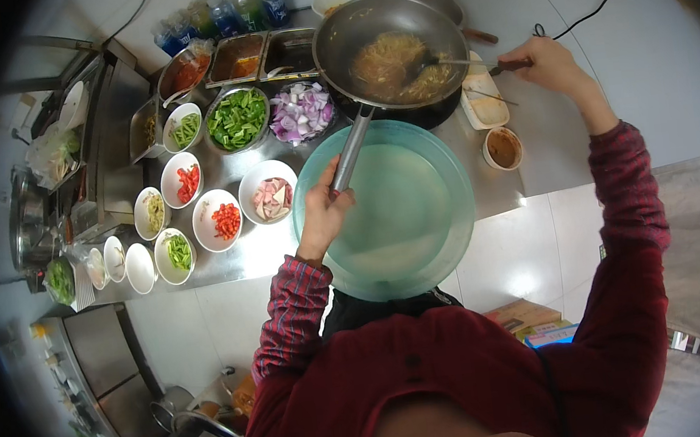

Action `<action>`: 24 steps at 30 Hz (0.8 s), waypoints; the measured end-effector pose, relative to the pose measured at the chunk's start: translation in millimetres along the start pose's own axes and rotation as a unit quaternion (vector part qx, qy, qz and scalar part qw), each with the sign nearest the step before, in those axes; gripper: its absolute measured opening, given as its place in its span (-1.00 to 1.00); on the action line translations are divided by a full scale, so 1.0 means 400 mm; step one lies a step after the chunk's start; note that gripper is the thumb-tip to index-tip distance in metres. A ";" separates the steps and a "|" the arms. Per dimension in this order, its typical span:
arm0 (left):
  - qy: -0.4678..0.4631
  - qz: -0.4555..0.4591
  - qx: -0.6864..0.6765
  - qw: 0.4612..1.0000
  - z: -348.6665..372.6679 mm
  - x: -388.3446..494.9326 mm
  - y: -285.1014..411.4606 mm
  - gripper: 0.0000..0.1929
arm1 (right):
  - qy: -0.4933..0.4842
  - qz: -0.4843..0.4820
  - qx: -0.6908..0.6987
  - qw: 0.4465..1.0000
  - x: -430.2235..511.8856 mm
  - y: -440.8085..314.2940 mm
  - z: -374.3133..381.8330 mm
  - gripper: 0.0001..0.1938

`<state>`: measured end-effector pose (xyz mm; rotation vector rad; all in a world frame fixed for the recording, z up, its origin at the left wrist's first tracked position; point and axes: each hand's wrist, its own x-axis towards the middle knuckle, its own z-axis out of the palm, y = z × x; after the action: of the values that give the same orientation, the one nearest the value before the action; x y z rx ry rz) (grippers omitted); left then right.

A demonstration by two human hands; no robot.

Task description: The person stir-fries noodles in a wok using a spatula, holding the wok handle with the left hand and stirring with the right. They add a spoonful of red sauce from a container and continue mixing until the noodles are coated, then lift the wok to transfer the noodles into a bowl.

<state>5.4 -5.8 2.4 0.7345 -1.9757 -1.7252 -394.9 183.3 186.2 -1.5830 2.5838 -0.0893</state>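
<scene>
My left hand (324, 211) grips the metal handle (352, 144) of a dark wok (332, 47). A mass of thin, brownish-yellow noodle-like strands (390, 61) lies inside the wok. With my right hand (548, 66) I hold the dark grip of a long-handled utensil (468, 63); its dark head rests among the strands. Under the wok handle, a large translucent green plastic basin (461, 207) with cloudy liquid stands at the counter's front edge. Beside the wok on the right is a white oblong container (485, 108) with a thin metal tool (494, 96) lying across it.
Bowls of chopped onion (301, 111), green pepper (238, 118), sliced ham-like pieces (272, 200) and red pepper (226, 222) crowd the steel counter (251, 254) on the left. Metal sauce pans (237, 57) and several bottles (226, 14) line the back. A small tub (502, 148) of brown paste sits right.
</scene>
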 end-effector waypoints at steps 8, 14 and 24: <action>-0.022 -0.006 -0.004 1.000 0.001 0.001 0.013 -0.34 | 0.074 0.012 0.164 0.984 0.088 -0.086 0.274 -0.63; -0.022 -0.012 0.004 1.000 0.001 -0.001 0.005 -0.34 | 0.044 -0.015 -0.009 0.999 -0.040 -0.064 0.123 -0.67; -0.023 -0.014 -0.010 1.000 0.011 0.001 0.009 -0.34 | 0.101 -0.002 0.138 0.985 0.078 -0.095 0.288 -0.67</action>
<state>1.9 -2.6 5.2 0.7262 -1.9837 -1.7910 -361.0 139.1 74.1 -1.5471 2.5702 -0.6118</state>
